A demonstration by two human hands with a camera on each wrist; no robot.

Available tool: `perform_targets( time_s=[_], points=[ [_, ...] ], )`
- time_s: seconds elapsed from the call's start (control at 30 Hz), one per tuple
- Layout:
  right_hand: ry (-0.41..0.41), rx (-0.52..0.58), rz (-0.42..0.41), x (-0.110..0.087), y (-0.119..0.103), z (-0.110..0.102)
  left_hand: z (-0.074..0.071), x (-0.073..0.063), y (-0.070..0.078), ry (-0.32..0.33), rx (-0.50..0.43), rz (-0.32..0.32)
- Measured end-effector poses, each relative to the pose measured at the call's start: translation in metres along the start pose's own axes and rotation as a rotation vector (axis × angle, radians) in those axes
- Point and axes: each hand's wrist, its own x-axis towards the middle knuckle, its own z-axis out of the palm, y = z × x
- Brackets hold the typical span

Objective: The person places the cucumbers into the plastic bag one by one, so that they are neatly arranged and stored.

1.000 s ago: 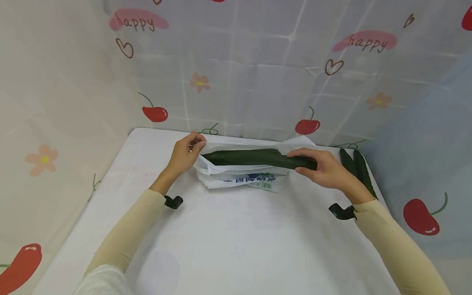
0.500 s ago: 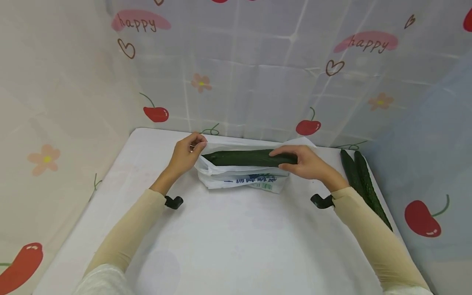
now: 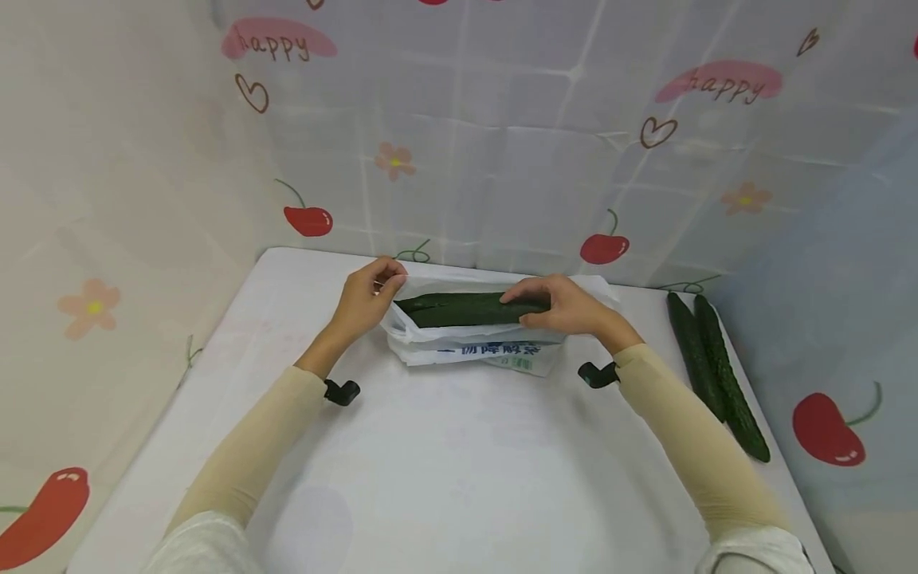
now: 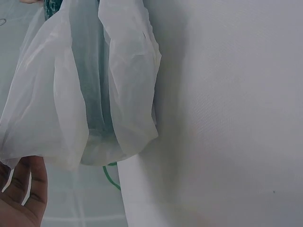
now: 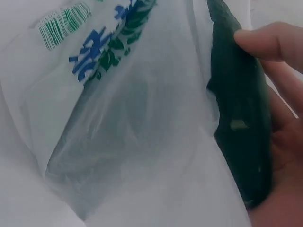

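A white plastic bag with blue print and a green barcode lies near the back of the table. My left hand pinches the bag's edge at its left end; the left wrist view shows those fingers at the bag's corner. A long dark green cucumber lies in the bag's mouth, its left part inside the plastic. With my right hand I grip the cucumber's right end. In the right wrist view, the thumb lies on the cucumber and the fingers wrap behind it.
Two more cucumbers lie side by side along the table's right edge, close to my right sleeve. A printed curtain hangs behind the white table and along its sides.
My right hand has moved left with the cucumber, pushing it further into the bag. My left hand keeps its pinch on the edge. More of the two right-hand cucumbers shows now.
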Motion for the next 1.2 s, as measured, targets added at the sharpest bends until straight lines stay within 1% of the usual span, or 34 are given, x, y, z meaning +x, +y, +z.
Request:
perform_targets(
  time_s=[0.13, 0.23, 0.3, 0.5, 0.63, 0.77, 0.87, 1.0, 1.1, 1.2],
  points=[
    [-0.043, -0.013, 0.032, 0.004, 0.006, -0.001, 0.001, 0.001, 0.001, 0.004, 0.001, 0.012],
    [-0.067, -0.086, 0.034, 0.006, 0.010, 0.001, 0.002, 0.001, 0.003, 0.009, -0.004, 0.012],
    [-0.068, -0.144, 0.031, 0.007, 0.011, 0.002, 0.002, 0.002, 0.004, 0.010, -0.011, 0.012],
    [-0.055, -0.329, 0.050, 0.007, 0.007, 0.009, 0.002, 0.003, 0.006, 0.008, -0.015, 0.011],
    [-0.052, -0.410, 0.078, 0.007, 0.006, 0.013, 0.002, 0.003, 0.006, 0.006, -0.004, 0.012],
    [0.003, -0.472, 0.073, 0.005, 0.006, 0.015, 0.002, 0.003, 0.005, 0.008, -0.004, 0.008],
    [0.044, -0.489, 0.069, 0.003, 0.006, 0.015, 0.001, 0.002, 0.005, 0.002, -0.006, -0.002],
    [0.056, -0.481, 0.080, -0.002, 0.006, 0.017, 0.001, 0.000, 0.007, -0.009, -0.004, -0.020],
    [0.076, -0.451, 0.082, -0.007, 0.006, 0.017, 0.000, -0.001, 0.007, -0.008, -0.001, -0.026],
    [0.128, -0.391, 0.067, -0.017, 0.001, 0.015, 0.000, -0.001, 0.007, -0.002, 0.000, -0.026]
  ],
)
